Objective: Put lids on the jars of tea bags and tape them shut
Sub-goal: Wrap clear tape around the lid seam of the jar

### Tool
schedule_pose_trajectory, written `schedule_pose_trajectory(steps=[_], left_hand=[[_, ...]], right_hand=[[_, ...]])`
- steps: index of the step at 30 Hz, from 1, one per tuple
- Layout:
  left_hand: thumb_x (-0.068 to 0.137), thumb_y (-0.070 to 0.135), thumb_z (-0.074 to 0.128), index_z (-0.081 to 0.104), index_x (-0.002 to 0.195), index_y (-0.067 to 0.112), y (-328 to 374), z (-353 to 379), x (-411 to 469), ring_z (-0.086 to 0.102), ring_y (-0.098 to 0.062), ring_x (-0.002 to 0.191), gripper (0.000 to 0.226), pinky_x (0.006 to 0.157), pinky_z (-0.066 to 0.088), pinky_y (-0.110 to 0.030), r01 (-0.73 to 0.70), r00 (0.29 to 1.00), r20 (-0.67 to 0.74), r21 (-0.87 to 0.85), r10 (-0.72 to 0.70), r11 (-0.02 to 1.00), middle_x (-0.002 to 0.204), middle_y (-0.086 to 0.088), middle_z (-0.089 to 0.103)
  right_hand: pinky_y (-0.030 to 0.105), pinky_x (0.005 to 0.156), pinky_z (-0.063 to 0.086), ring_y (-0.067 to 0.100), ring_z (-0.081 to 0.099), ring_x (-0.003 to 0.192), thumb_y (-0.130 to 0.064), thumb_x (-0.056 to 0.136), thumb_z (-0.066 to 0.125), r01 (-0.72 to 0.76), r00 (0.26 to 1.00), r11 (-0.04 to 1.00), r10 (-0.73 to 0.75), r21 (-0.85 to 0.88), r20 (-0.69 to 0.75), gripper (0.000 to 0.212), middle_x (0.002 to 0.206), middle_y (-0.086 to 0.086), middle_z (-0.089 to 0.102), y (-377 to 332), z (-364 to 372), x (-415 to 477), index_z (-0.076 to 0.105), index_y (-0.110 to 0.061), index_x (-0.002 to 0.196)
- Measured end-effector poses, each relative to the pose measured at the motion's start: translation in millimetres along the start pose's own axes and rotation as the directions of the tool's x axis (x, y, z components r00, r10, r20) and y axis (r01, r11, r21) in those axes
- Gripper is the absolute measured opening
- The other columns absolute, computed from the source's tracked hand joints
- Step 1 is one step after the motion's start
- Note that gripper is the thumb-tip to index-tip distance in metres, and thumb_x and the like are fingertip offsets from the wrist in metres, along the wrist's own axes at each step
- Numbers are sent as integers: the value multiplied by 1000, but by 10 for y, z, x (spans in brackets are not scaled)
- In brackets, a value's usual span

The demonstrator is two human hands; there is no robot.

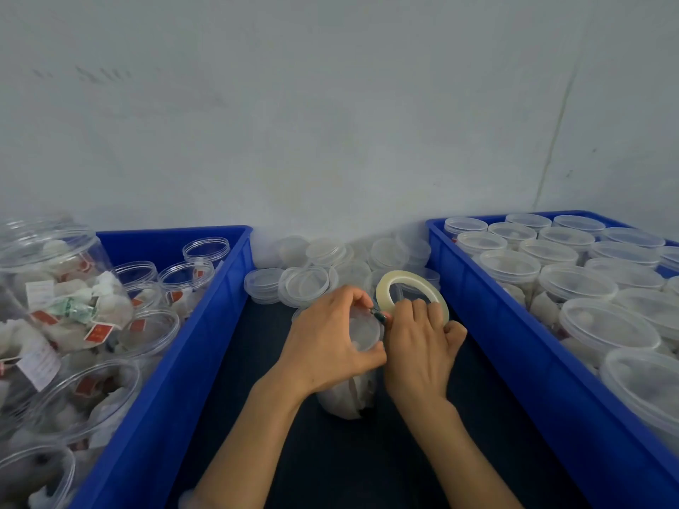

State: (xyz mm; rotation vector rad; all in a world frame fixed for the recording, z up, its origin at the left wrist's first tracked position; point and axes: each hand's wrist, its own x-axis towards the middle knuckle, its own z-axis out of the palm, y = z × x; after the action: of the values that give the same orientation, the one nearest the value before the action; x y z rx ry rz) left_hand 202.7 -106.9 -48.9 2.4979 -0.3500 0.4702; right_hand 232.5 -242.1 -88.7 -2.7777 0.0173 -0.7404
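Here, jar (347, 398): centre of frame, lid (362, 330) on, tea bags inside.
Left hand (327, 343): fingers curled round the lid's rim.
Right hand (422, 347): fingers clamped on tape roll (384, 290), just right of the lid.
Left crate (220, 288): open jars.
Right crate (477, 306): lidded jars.

The left hand (327, 343) covers most of the clear plastic jar of tea bags (347, 402), so we cannot tell how its clear lid (362, 330) sits. The right hand (422, 347) hides the near arc of the translucent tape roll (406, 273). We cannot identify the small dark thing (379, 317) between the fingertips. The blue plastic crate on the left (205, 325) and the blue plastic crate on the right (496, 343) run off the edges. The print on the red tea-bag tags (97, 332) is too small to read.
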Motion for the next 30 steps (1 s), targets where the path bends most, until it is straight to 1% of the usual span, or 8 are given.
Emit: schedule_pose_trajectory(steps=[5,12,16,18,20,23,27,30], left_hand=[[70,49,76,48,115,36,-17,-1,18,54,-1,102,55,90,51,-31,17,1000,-3,31,-17,999,113,22,55],[69,49,77,49,113,36,24,-45,9,55,-2,102,54,90,52,-34,60,998,9,24,-60,998,112,21,56],[59,58,69,47,110,45,42,-37,-181,56,5,104,57,87,50,-23,21,999,40,-87,-18,996,110,27,58],[62,60,64,49,113,47,-16,-81,-187,53,7,107,55,88,49,-23,29,1000,14,-89,-27,996,113,29,55],[64,61,59,53,117,51,-24,-113,-133,50,7,110,54,89,47,-25,3,997,75,-18,-1,1000,117,30,50],[62,63,53,58,101,55,21,-95,-89,47,9,105,41,81,42,-22,10,993,119,37,-15,999,115,30,47],[58,67,48,56,84,50,84,-9,-60,47,12,97,33,70,34,-21,92,994,60,67,-96,993,106,29,49],[63,67,52,58,78,47,166,37,-36,49,9,90,25,66,32,-20,160,987,8,75,-161,984,100,27,51]], right_hand=[[38,85,25,19,46,106,-32,98,53,20,1000,1000,-20,-18,-7,10,105,-4,55,-38,40,60,52,-26,106],[40,82,26,22,51,101,-37,98,48,36,999,998,-36,-48,-8,18,103,0,61,-68,101,142,58,-23,102],[43,92,33,22,51,115,-32,102,43,-93,991,995,96,-32,98,23,118,1,64,248,75,401,61,-22,114],[39,84,29,17,48,103,-35,102,32,56,992,998,-59,33,110,25,108,-5,62,339,52,430,56,-29,102],[37,80,23,13,40,91,-40,98,16,144,970,986,-158,86,184,36,97,-10,56,340,-1,353,50,-32,91],[35,80,24,11,38,89,-39,102,21,175,951,983,-181,48,251,31,95,-10,50,430,-13,122,49,-33,91],[37,91,30,14,45,108,-36,105,32,276,912,960,-249,-40,327,26,114,-9,54,543,91,-193,56,-32,111],[35,95,31,10,45,115,-44,105,34,283,908,959,-268,0,323,32,121,-12,54,545,127,-266,57,-37,126]])
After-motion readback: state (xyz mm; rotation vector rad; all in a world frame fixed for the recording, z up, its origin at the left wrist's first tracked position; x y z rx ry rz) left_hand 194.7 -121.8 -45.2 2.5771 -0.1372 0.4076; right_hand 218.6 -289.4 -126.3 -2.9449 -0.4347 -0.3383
